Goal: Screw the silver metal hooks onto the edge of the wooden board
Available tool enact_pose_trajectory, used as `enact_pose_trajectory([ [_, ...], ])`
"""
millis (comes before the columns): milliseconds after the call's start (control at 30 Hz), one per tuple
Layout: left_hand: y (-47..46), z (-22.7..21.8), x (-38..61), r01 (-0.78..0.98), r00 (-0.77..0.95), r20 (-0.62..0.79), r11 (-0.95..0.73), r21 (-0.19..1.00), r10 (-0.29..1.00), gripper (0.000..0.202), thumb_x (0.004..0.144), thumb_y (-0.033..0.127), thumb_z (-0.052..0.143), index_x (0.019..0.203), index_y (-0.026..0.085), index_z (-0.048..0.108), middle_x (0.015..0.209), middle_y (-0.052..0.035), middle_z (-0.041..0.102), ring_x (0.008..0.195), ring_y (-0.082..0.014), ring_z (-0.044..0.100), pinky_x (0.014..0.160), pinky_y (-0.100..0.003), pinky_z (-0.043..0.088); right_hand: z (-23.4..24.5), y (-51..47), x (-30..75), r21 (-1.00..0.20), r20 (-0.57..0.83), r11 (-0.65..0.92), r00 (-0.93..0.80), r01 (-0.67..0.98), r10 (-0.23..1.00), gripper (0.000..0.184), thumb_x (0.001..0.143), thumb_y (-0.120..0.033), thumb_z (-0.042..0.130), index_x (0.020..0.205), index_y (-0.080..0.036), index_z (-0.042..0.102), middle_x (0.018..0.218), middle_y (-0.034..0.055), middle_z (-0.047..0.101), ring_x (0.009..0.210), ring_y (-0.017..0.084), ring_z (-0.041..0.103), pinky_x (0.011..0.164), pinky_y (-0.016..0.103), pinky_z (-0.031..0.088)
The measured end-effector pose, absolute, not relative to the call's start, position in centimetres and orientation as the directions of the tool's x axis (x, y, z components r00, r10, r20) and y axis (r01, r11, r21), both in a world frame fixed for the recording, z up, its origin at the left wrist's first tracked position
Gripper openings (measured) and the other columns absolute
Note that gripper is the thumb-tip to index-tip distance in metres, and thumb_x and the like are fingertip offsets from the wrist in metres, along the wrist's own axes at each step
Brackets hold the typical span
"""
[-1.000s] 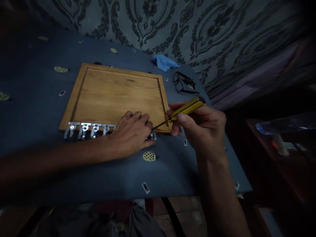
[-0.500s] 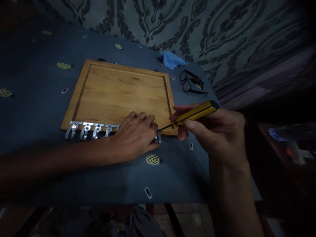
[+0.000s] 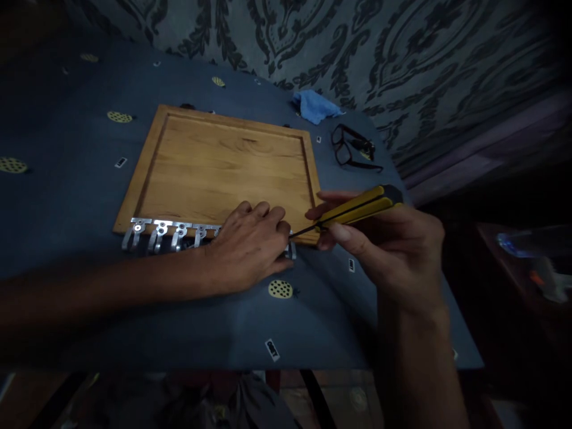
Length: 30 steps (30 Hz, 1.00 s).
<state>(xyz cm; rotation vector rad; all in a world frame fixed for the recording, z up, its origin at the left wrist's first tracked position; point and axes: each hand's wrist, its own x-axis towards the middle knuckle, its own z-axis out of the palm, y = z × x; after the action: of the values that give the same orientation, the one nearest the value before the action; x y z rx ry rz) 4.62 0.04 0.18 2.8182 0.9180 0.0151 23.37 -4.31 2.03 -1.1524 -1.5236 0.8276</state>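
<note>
A wooden board (image 3: 223,167) lies flat on a blue patterned tablecloth (image 3: 67,196). Along its near edge runs a metal hook rail (image 3: 170,232) with several hooks. My left hand (image 3: 250,244) lies palm down over the right end of the rail, its fingers pressed together on it. My right hand (image 3: 388,244) is closed on a yellow and black screwdriver (image 3: 353,208). The thin shaft points left and its tip meets the rail by my left fingertips.
Black glasses (image 3: 351,149) and a crumpled blue cloth (image 3: 315,106) lie beyond the board's far right corner. A patterned wall rises behind. The table's near edge is at the bottom, its right edge past my right wrist. Dim shelf items sit far right.
The view has shifted a little, so everything sits slightly further right. Both hands keep their hold and places at the rail's right end.
</note>
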Motion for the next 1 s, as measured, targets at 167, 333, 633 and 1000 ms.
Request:
enact_pose_trajectory([
  [167, 0.0, 0.0, 4.6, 0.584, 0.809, -0.03, -0.795, 0.164, 0.587, 0.045, 0.099, 0.05, 0.064, 0.12, 0.011, 0.069, 0.118, -0.015, 0.066, 0.117, -0.0334, 0.06, 0.097, -0.045, 0.045, 1.1, -4.2, 22.7, -0.856, 0.436, 0.368, 0.124, 0.364, 0.891, 0.015, 0.075, -0.035, 0.091, 0.076, -0.031, 0.077, 0.072, -0.0024, 0.07, 0.054, 0.015, 0.06, 0.045, 0.032, 0.052],
  [333, 0.1, 0.0, 4.6, 0.58, 0.811, -0.015, -0.799, 0.157, 0.585, 0.045, 0.1, 0.051, 0.062, 0.12, 0.011, 0.069, 0.119, -0.0156, 0.067, 0.117, -0.0329, 0.06, 0.097, -0.044, 0.046, 0.4, -4.2, 21.0, -0.852, 0.475, 0.343, 0.306, 0.397, 0.825, 0.028, 0.067, -0.036, 0.097, 0.073, -0.032, 0.07, 0.066, -0.005, 0.06, 0.055, 0.014, 0.055, 0.048, 0.03, 0.05],
  [633, 0.1, 0.4, 4.8, 0.592, 0.804, -0.074, -0.785, 0.18, 0.59, 0.047, 0.099, 0.053, 0.063, 0.119, 0.011, 0.068, 0.122, -0.0156, 0.064, 0.121, -0.0334, 0.058, 0.101, -0.045, 0.045, -0.2, -4.3, 23.2, -0.888, 0.416, 0.359, 0.171, 0.287, 0.893, 0.014, 0.084, -0.038, 0.085, 0.095, -0.032, 0.081, 0.09, -0.0029, 0.077, 0.059, 0.011, 0.067, 0.052, 0.024, 0.06],
  [1000, 1.0, 2.0, 3.1, 0.596, 0.802, -0.23, -0.722, 0.35, 0.551, 0.042, 0.093, 0.043, 0.074, 0.123, 0.016, 0.063, 0.123, -0.0095, 0.06, 0.117, -0.0287, 0.056, 0.097, -0.04, 0.045, 0.2, -4.3, 23.2, -0.896, 0.415, 0.369, 0.169, 0.247, 0.894, 0.011, 0.083, -0.034, 0.085, 0.089, -0.028, 0.08, 0.091, -0.0016, 0.077, 0.052, 0.009, 0.064, 0.049, 0.024, 0.057],
])
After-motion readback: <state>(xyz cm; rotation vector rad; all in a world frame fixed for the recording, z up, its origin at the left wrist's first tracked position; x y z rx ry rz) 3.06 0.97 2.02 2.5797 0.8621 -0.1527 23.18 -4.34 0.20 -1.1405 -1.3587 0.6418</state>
